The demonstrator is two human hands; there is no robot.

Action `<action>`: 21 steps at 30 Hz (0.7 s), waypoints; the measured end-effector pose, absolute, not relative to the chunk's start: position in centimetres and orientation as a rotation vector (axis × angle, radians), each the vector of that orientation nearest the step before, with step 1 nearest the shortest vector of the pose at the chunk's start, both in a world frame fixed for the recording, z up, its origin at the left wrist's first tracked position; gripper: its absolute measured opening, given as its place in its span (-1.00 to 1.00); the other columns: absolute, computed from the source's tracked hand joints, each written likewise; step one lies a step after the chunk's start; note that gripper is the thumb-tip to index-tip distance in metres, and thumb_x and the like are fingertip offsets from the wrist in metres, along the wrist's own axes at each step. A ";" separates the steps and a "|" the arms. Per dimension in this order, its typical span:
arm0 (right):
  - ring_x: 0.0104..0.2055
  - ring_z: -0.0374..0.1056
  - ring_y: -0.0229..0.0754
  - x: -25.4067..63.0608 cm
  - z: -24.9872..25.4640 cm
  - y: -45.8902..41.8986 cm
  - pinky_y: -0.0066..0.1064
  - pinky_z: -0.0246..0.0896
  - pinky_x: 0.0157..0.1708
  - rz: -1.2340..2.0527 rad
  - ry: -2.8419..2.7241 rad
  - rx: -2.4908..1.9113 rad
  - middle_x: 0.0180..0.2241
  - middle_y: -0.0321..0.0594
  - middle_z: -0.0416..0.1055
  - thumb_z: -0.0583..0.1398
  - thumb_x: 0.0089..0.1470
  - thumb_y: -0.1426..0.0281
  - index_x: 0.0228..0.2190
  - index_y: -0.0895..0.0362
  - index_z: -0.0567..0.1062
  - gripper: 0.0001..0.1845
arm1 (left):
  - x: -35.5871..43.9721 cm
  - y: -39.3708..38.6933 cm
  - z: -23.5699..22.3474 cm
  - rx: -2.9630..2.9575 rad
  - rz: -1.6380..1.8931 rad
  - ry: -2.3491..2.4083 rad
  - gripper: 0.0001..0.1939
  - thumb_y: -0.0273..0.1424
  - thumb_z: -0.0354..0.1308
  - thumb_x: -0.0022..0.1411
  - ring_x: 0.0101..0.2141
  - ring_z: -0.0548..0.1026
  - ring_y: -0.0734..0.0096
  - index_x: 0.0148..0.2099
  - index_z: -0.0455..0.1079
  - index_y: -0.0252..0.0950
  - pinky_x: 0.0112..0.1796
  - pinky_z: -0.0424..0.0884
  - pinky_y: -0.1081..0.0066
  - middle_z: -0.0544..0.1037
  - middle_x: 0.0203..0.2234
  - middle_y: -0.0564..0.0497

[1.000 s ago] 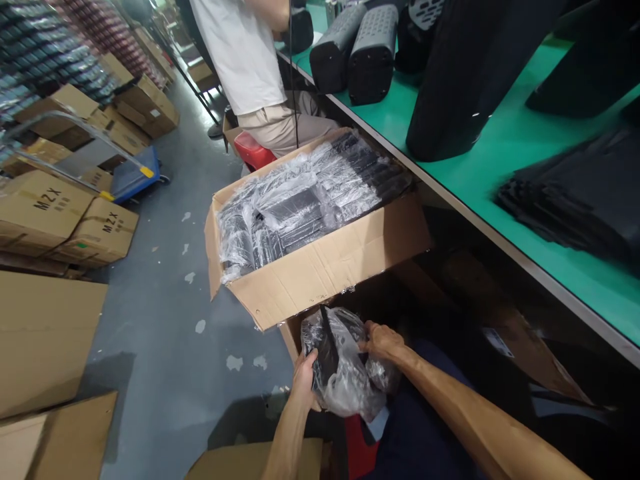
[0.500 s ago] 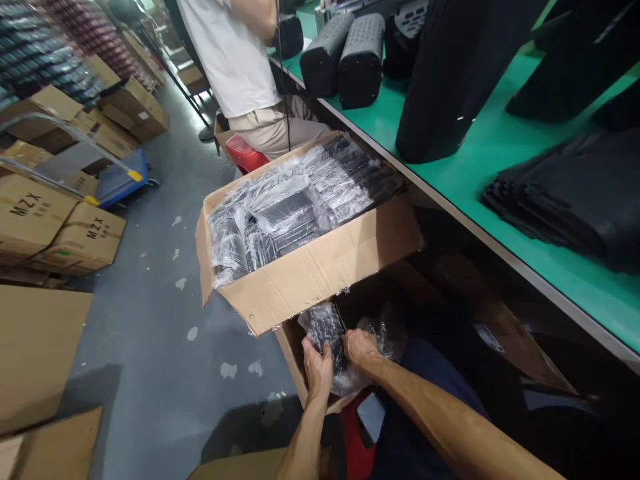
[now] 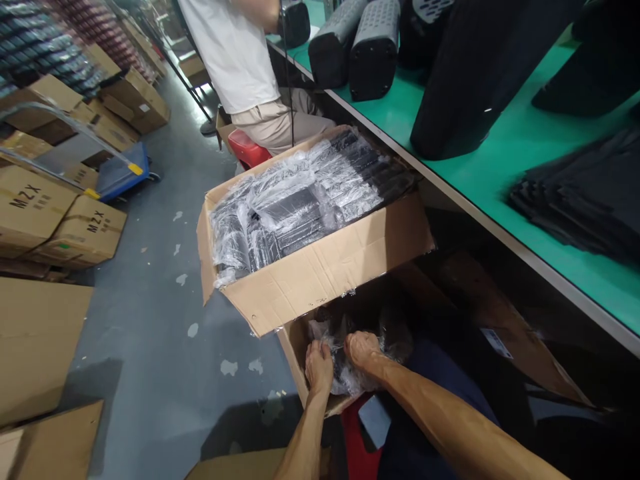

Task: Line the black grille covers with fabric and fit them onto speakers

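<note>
Both my hands reach down into a low cardboard box point(image 3: 291, 347) beneath a larger one. My left hand point(image 3: 319, 365) and my right hand point(image 3: 361, 348) are curled on a clear plastic bag point(image 3: 345, 380) that holds a dark part, pressing it into the low box. Right above stands the bigger open cardboard box point(image 3: 320, 267), filled with several black parts wrapped in clear plastic point(image 3: 300, 207).
A green workbench point(image 3: 525, 147) runs along the right with black speaker housings point(image 3: 375, 47) and a stack of dark sheets point(image 3: 580, 193). A person in a white shirt point(image 3: 235, 53) sits on a red stool point(image 3: 250, 150) ahead. Cartons point(image 3: 60, 220) and a blue trolley point(image 3: 125, 170) stand left.
The bagged part has gone from held up in front of me down into the low box, and both hands followed it down and closer together.
</note>
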State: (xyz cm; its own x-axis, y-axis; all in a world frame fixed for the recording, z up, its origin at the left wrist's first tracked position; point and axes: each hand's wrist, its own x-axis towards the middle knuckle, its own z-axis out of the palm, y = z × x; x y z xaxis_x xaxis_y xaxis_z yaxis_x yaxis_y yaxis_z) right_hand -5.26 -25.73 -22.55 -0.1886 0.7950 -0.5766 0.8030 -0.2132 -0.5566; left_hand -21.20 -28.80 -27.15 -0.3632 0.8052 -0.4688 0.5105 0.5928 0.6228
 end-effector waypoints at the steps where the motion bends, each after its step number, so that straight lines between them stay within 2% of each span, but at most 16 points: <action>1: 0.03 0.51 -0.02 -5.3 -22.5 -25.6 -0.07 0.52 0.01 -1.405 1.960 1.993 0.11 -0.07 0.50 0.30 0.37 0.22 0.12 0.15 0.51 -0.61 | -21.4 -28.8 -27.2 1.040 0.479 2.038 -0.80 -0.27 0.27 0.44 0.10 0.54 0.11 -0.03 0.54 -0.30 0.19 0.43 -0.06 0.61 0.04 -0.11; 6: -0.02 0.52 -0.07 -5.4 -20.9 -25.5 -0.11 0.51 0.01 -1.443 2.015 2.001 0.01 -0.12 0.54 0.29 0.39 0.25 -0.01 0.14 0.57 -0.74 | -22.6 -28.8 -27.3 0.997 0.491 2.009 -0.81 -0.27 0.26 0.44 0.07 0.55 0.13 -0.04 0.55 -0.29 0.19 0.43 -0.06 0.62 0.02 -0.10; 8: -0.04 0.52 -0.09 -5.2 -19.6 -25.9 -0.12 0.51 0.01 -1.484 2.106 2.003 0.01 -0.13 0.54 0.29 0.39 0.28 -0.06 0.16 0.58 -0.78 | -23.1 -28.9 -26.9 0.964 0.535 2.021 -0.76 -0.29 0.26 0.43 0.14 0.52 0.07 0.06 0.52 -0.29 0.24 0.36 -0.11 0.59 0.09 -0.14; 12: -0.12 0.50 -0.17 -4.3 -17.2 -27.1 -0.20 0.50 -0.04 -1.589 2.265 2.038 0.07 -0.13 0.53 0.31 0.36 0.35 -0.22 0.19 0.57 -0.86 | -24.3 -29.8 -24.7 0.917 0.705 2.052 -0.50 -0.30 0.26 0.38 0.40 0.24 -0.18 0.29 0.35 -0.29 0.41 0.05 -0.16 0.38 0.33 -0.35; 14: -0.14 0.49 -0.20 -4.1 -16.3 -27.4 -0.24 0.48 -0.06 -1.653 2.333 2.065 0.10 -0.13 0.51 0.29 0.37 0.38 -0.29 0.19 0.55 -0.84 | -24.7 -30.3 -23.0 0.947 0.802 1.976 -0.42 -0.35 0.30 0.30 0.45 0.15 -0.15 0.33 0.33 -0.24 0.45 -0.02 -0.04 0.33 0.38 -0.31; 16: -0.12 0.48 -0.19 -4.6 -15.5 -27.6 -0.24 0.46 -0.05 -1.723 2.398 2.076 0.07 -0.14 0.52 0.27 0.38 0.39 -0.34 0.19 0.52 -0.79 | -24.7 -30.8 -21.2 1.016 0.875 1.810 -0.30 -0.44 0.38 0.13 0.45 0.19 -0.05 0.32 0.37 -0.17 0.46 0.02 0.12 0.35 0.40 -0.19; 18: -0.15 0.48 -0.18 -5.6 -14.8 -27.8 -0.25 0.44 -0.08 -1.807 2.453 2.039 -0.09 -0.19 0.55 0.27 0.37 0.38 -0.38 0.18 0.50 -0.76 | -24.3 -30.9 -19.7 1.055 0.912 1.624 -0.24 -0.48 0.47 -0.04 0.42 0.26 -0.03 0.26 0.47 -0.14 0.43 0.11 0.22 0.42 0.37 -0.10; 19: -0.19 0.47 -0.19 -6.2 -14.4 -27.9 -0.26 0.43 -0.10 -1.853 2.476 1.998 -0.19 -0.23 0.54 0.28 0.36 0.36 -0.40 0.17 0.49 -0.74 | -24.0 -30.8 -19.2 1.039 0.919 1.555 -0.30 -0.46 0.49 -0.07 0.38 0.33 -0.07 0.18 0.54 -0.16 0.41 0.17 0.20 0.49 0.31 -0.10; 21: -0.27 0.44 -0.21 -7.0 -13.8 -28.2 -0.29 0.41 -0.15 -1.940 2.502 1.919 -0.32 -0.30 0.50 0.33 0.31 0.30 -0.42 0.15 0.48 -0.72 | -23.3 -30.3 -18.7 0.939 0.921 1.497 -0.58 -0.33 0.49 -0.03 0.24 0.48 -0.19 -0.06 0.63 -0.21 0.33 0.33 0.08 0.67 0.07 -0.14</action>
State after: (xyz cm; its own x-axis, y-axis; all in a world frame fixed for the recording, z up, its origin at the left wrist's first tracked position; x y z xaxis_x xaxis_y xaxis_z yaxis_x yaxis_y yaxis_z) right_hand -7.04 -28.23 -13.84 -0.3506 0.9257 -0.1421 0.3682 -0.0033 -0.9298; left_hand -23.33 -30.28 -18.72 -0.0966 0.9206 -0.3784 0.0774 0.3859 0.9193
